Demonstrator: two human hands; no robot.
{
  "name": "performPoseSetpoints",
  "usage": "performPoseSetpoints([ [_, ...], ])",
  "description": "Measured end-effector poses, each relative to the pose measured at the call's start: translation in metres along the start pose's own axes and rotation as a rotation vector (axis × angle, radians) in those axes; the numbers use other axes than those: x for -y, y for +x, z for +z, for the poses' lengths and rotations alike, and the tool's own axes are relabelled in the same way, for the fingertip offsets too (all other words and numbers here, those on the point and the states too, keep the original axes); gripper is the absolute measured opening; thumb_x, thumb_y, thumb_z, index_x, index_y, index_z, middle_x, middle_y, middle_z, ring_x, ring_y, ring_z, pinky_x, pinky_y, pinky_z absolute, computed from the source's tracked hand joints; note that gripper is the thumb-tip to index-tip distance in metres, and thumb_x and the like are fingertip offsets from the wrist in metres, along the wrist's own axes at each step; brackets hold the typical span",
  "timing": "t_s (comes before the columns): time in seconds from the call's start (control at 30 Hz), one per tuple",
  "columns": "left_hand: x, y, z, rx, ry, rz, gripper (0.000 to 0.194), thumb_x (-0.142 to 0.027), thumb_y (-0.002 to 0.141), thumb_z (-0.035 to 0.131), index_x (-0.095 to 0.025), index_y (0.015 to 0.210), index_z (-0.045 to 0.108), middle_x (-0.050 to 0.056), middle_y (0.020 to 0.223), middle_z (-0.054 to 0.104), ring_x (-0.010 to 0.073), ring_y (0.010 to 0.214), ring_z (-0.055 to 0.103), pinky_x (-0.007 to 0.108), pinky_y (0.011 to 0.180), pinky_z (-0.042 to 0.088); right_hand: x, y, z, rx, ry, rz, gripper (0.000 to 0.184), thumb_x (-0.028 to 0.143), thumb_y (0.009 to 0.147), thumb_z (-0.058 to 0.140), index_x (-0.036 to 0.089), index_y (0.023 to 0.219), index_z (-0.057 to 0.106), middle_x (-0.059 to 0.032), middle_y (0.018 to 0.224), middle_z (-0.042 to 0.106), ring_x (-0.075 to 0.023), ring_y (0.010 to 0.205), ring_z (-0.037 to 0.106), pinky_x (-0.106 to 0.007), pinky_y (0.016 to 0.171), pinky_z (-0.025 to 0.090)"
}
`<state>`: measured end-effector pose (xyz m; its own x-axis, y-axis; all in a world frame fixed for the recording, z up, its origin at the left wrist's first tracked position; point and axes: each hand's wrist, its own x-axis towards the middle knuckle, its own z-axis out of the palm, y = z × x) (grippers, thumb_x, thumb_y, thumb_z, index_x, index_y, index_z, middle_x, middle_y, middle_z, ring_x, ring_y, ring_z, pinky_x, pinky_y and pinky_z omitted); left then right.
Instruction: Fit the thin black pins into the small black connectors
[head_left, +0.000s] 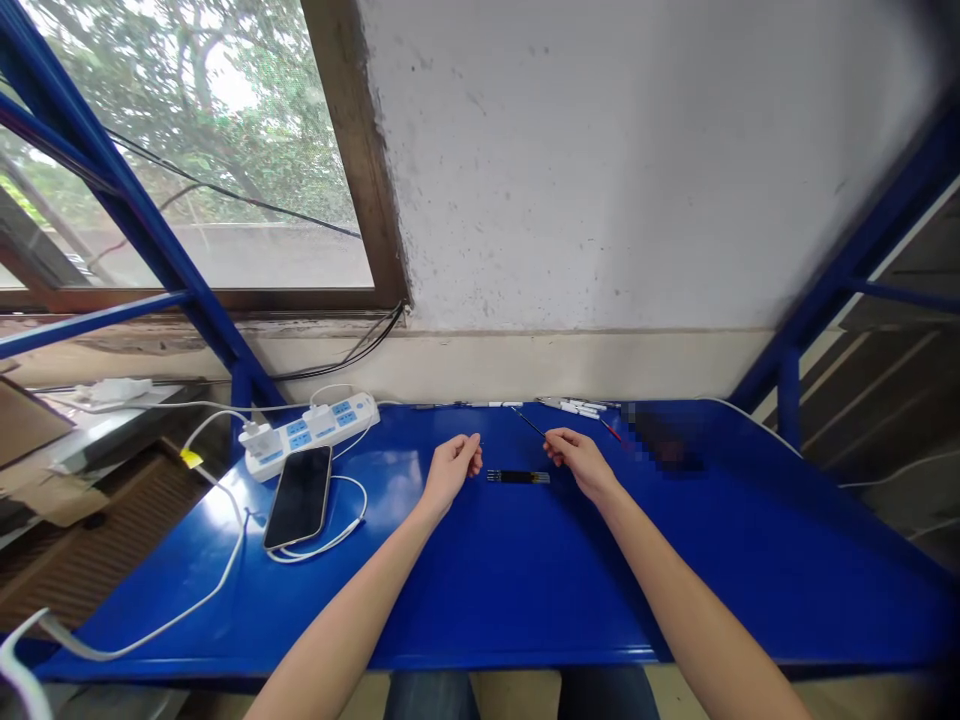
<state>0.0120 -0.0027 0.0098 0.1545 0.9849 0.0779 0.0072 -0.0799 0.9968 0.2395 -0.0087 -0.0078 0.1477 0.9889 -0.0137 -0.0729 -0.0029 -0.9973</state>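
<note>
My right hand (577,458) pinches one end of a thin black pen refill (529,422), which slants up and left towards the wall, clear of the other hand. My left hand (452,468) is closed, thumb against the fingers. A tiny tip seems to show beside it, too small to make out. On the blue table between both hands lies a flat row of several black pen refills (517,477) with pale ends. Behind my right hand, white pen parts (581,407) lie near the wall, with a thin red and dark stick (611,430) beside them.
To the left, a phone (300,497) lies on the blue tabletop (517,590) beside a white power strip (315,435) with plugs in it. A white cable (225,570) loops over the left edge. A blurred dark object (667,440) lies at the right. Blue bed-frame posts (787,395) flank the table.
</note>
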Motion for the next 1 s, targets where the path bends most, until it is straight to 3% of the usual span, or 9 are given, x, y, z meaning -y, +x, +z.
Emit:
performPoseSetpoints([
  [0.17, -0.003, -0.001, 0.0, -0.003, -0.037, 0.022, 0.032, -0.045, 0.077, 0.063, -0.014, 0.076, 0.063, 0.006, 0.071, 0.068, 0.0129, 0.062, 0.06, 0.024, 0.057, 0.045, 0.006, -0.005, 0.001, 0.05, 0.239, 0.079, 0.041, 0.045, 0.057, 0.08, 0.015, 0.078, 0.065, -0.0023, 0.071, 0.059, -0.0119, 0.064, 0.053, -0.024, 0.057, 0.04],
  [0.37, 0.001, 0.003, -0.003, -0.031, -0.203, -0.032, 0.03, -0.036, 0.071, 0.072, -0.012, 0.086, 0.064, 0.012, 0.089, 0.072, 0.018, 0.079, 0.067, 0.029, 0.07, 0.051, 0.003, -0.002, 0.002, 0.08, 0.406, 0.106, 0.036, 0.037, 0.057, 0.083, 0.015, 0.081, 0.067, -0.0028, 0.074, 0.061, -0.0133, 0.07, 0.056, -0.026, 0.064, 0.045],
  [0.57, 0.002, 0.005, -0.002, -0.021, -0.309, -0.047, 0.034, -0.033, 0.068, 0.076, -0.012, 0.091, 0.063, 0.013, 0.097, 0.072, 0.0204, 0.088, 0.068, 0.033, 0.081, 0.052, 0.008, -0.004, 0.005, 0.089, 0.453, 0.081, 0.033, 0.034, 0.06, 0.082, 0.015, 0.085, 0.071, -0.004, 0.078, 0.063, -0.0138, 0.074, 0.058, -0.026, 0.066, 0.045],
  [1.0, -0.002, 0.002, 0.001, -0.005, -0.286, 0.015, 0.032, -0.033, 0.069, 0.076, -0.013, 0.089, 0.062, 0.012, 0.095, 0.073, 0.0214, 0.089, 0.069, 0.033, 0.081, 0.053, 0.01, -0.009, 0.011, 0.162, 0.434, 0.053, 0.033, 0.035, 0.064, 0.081, 0.015, 0.088, 0.074, -0.0061, 0.081, 0.066, -0.0149, 0.078, 0.059, -0.027, 0.068, 0.045],
])
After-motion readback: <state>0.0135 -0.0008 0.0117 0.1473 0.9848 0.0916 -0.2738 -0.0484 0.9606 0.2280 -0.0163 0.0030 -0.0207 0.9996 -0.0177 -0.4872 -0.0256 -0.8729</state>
